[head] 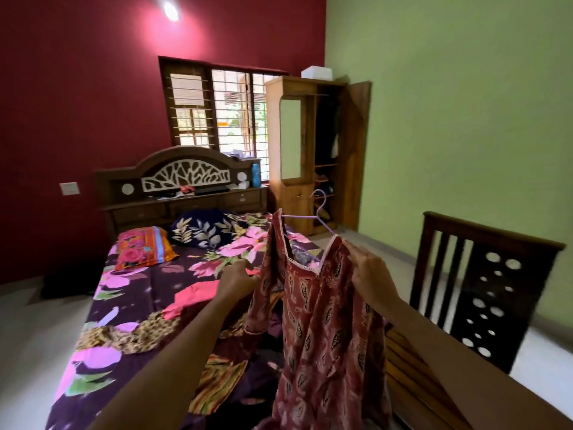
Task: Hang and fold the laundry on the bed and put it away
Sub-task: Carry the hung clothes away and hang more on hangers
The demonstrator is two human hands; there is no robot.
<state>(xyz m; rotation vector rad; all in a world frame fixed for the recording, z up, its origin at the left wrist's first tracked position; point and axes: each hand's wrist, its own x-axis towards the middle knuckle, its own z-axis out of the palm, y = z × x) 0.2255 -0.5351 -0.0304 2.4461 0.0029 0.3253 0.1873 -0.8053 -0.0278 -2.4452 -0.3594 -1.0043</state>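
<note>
A red patterned dress hangs in front of me on a purple hanger, its hook sticking up above the neckline. My left hand pinches the dress's left shoulder and sleeve. My right hand grips the right shoulder of the dress. Below lies the bed with its dark floral sheet. Loose clothes lie on it: a pink piece, a leopard-print piece and a striped piece.
A wooden wardrobe stands open at the far right of the bed, with a rail and shelves inside. Two pillows lie by the headboard. The bed's wooden footboard rises at my right. Bare floor lies between footboard and wardrobe.
</note>
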